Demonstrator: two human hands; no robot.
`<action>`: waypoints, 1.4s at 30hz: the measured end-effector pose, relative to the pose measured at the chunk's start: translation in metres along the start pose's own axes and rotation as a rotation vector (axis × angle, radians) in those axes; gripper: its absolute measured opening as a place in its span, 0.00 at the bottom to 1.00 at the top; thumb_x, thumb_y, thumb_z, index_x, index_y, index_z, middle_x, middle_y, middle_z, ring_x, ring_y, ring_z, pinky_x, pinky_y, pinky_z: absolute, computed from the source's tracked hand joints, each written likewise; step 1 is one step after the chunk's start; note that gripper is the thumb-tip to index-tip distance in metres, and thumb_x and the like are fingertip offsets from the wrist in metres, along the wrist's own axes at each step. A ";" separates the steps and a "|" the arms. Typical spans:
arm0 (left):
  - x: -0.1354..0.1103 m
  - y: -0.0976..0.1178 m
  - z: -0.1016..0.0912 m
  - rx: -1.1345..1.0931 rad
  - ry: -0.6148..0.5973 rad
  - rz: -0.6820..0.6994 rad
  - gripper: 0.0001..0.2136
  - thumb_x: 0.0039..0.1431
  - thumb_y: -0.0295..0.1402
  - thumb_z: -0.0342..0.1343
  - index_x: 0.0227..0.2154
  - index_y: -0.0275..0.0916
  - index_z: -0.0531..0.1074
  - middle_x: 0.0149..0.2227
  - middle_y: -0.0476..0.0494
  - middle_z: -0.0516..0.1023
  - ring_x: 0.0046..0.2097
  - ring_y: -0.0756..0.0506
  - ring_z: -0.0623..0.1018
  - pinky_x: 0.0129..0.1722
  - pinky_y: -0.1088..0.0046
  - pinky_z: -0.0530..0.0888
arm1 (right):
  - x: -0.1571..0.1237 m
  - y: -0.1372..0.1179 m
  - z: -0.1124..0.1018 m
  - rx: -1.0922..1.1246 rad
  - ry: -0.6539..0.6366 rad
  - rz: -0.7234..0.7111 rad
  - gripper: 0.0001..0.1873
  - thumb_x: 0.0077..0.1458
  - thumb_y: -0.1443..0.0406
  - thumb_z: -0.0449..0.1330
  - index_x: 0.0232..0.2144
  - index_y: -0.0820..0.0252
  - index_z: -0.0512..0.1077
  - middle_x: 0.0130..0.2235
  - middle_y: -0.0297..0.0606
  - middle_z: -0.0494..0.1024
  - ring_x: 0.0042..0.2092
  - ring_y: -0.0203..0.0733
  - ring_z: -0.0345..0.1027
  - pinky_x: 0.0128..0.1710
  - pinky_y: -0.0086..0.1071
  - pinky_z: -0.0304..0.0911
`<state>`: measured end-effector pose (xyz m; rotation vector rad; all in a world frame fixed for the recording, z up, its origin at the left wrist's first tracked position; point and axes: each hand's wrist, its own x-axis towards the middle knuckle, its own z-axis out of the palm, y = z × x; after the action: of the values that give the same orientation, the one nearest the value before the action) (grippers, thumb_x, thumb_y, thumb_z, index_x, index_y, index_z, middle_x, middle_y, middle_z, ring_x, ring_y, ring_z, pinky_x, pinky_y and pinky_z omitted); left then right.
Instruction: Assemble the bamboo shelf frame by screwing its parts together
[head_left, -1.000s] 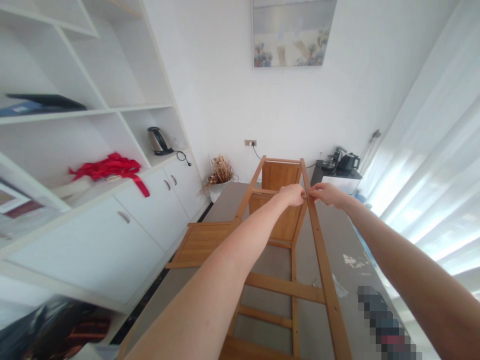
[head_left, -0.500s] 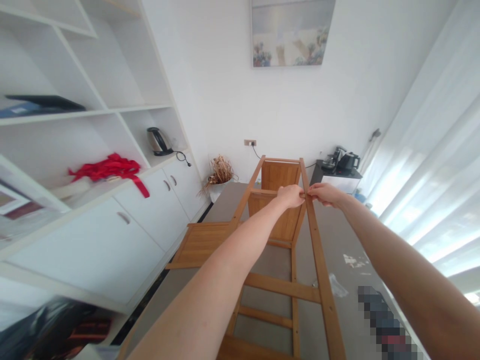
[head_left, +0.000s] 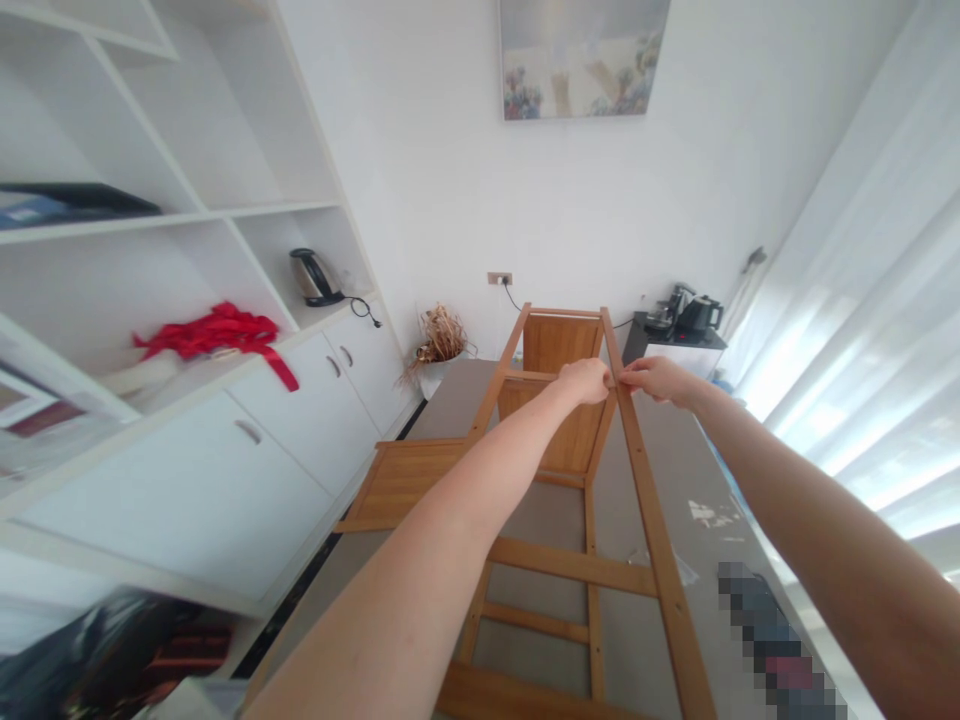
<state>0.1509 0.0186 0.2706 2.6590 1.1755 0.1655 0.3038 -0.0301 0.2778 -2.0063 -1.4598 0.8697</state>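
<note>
A wooden frame [head_left: 651, 500] with slatted panels lies across the table, its long rails running away from me. My left hand [head_left: 589, 382] reaches over it, fingers closed around the end of a crossbar where it meets the right-hand rail. On the outer side of that same rail, my right hand [head_left: 660, 380] is closed in a pinch against the wood. Anything small between its fingertips is too small to make out. One wooden panel [head_left: 409, 480] sticks out to the left, and another panel [head_left: 559, 425] stands below the crossbar.
The grey table [head_left: 630, 640] carries plastic scraps [head_left: 709, 513] and a blurred-out dark item [head_left: 776, 640] on the right. White cabinets [head_left: 277, 440] line the left, with a kettle [head_left: 313, 278] and red ribbon [head_left: 217, 330]. A black coffee machine [head_left: 679, 310] stands far right.
Both hands stay at the same joint, with the fingers shifting slightly. The near end of the right-hand rail appears a little farther right as the view moves slightly.
</note>
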 end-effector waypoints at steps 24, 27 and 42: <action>-0.004 -0.027 -0.011 0.119 0.024 0.312 0.08 0.50 0.34 0.53 0.32 0.41 0.75 0.36 0.42 0.77 0.40 0.41 0.75 0.37 0.69 0.70 | -0.003 -0.004 0.021 -0.241 0.295 -0.185 0.12 0.46 0.61 0.61 0.32 0.62 0.76 0.25 0.35 0.76 0.26 0.34 0.63 0.24 0.25 0.57; 0.001 -0.030 -0.006 0.087 -0.006 0.338 0.08 0.48 0.35 0.55 0.32 0.44 0.76 0.34 0.44 0.77 0.40 0.42 0.75 0.38 0.69 0.69 | -0.003 0.002 0.026 -0.247 0.343 -0.205 0.13 0.46 0.59 0.61 0.33 0.61 0.76 0.26 0.35 0.76 0.26 0.34 0.62 0.24 0.25 0.56; -0.009 -0.033 -0.003 0.102 -0.006 0.318 0.08 0.48 0.34 0.55 0.31 0.40 0.76 0.35 0.42 0.78 0.41 0.41 0.75 0.38 0.70 0.69 | -0.001 0.006 0.035 -0.331 0.434 -0.192 0.15 0.43 0.57 0.62 0.30 0.60 0.78 0.21 0.33 0.72 0.25 0.35 0.61 0.21 0.26 0.53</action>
<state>0.1204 0.0343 0.2648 2.9195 0.7713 0.1539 0.2810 -0.0315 0.2506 -2.0683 -1.5718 0.1000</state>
